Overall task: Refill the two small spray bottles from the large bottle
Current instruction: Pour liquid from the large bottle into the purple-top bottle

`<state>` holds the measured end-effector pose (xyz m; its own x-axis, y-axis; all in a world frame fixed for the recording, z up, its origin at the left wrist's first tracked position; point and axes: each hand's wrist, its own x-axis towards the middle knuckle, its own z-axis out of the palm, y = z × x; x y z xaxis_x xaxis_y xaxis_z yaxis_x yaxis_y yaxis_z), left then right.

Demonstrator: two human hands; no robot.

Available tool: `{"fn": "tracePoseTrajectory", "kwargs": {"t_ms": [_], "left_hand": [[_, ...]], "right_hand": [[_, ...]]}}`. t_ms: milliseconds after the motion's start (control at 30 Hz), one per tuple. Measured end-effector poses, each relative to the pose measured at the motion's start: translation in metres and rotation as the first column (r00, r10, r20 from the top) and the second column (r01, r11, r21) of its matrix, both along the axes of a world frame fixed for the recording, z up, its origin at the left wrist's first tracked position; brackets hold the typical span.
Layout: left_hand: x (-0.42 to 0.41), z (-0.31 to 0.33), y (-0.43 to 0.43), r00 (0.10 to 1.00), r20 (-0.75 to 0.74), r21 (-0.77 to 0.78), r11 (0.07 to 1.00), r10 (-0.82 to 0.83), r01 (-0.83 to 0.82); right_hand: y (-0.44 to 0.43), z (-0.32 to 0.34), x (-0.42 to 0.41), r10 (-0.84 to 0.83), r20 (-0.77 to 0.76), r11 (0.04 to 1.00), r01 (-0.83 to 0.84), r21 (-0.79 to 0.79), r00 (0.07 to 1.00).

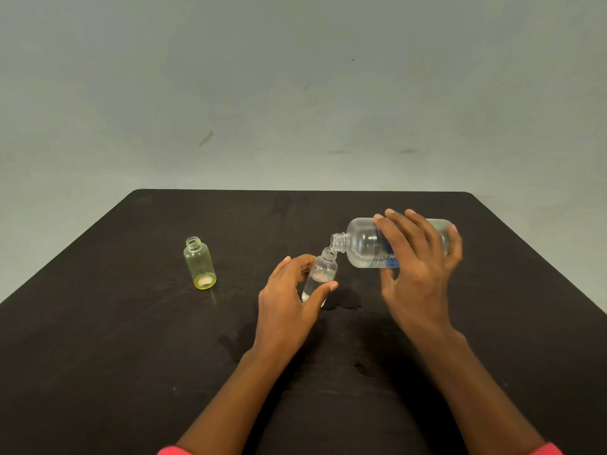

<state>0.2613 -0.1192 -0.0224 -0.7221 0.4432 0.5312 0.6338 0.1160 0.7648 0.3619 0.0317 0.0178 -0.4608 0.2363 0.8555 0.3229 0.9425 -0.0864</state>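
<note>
- While the right hand (417, 270) wraps its fingers over the large bottle (361, 244) and tips it almost level, the bottle's mouth sits right at the narrow mouth of the small clear bottle (323, 269). The slightest drift could send liquid down the outside.
- The left hand (285, 303) only pinches that small bottle between thumb and fingers, near the middle of the tabletop (131, 323). The bottle leans, so a loose hold might let it topple.
- A dark, wet-looking patch (348, 302) lies just beside it, so the base could slide.
- Tipping further could flood the narrow neck.
- The yellow-tinted small bottle (199, 266) stands open, well apart to the left.
- I can't make out any stream or either fill level. The left hand hides the small bottle's base. No spray tops are in sight.
</note>
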Motion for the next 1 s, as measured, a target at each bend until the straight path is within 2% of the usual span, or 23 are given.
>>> {"fn": "tracePoseTrajectory", "kwargs": {"t_ms": [1000], "left_hand": [[0.0005, 0.0002, -0.0005, 0.999, 0.038, -0.020, 1.000, -0.003, 0.004]], "right_hand": [[-0.0002, 0.0011, 0.0008, 0.000, -0.002, 1.000, 0.000, 0.002, 1.000]]}}
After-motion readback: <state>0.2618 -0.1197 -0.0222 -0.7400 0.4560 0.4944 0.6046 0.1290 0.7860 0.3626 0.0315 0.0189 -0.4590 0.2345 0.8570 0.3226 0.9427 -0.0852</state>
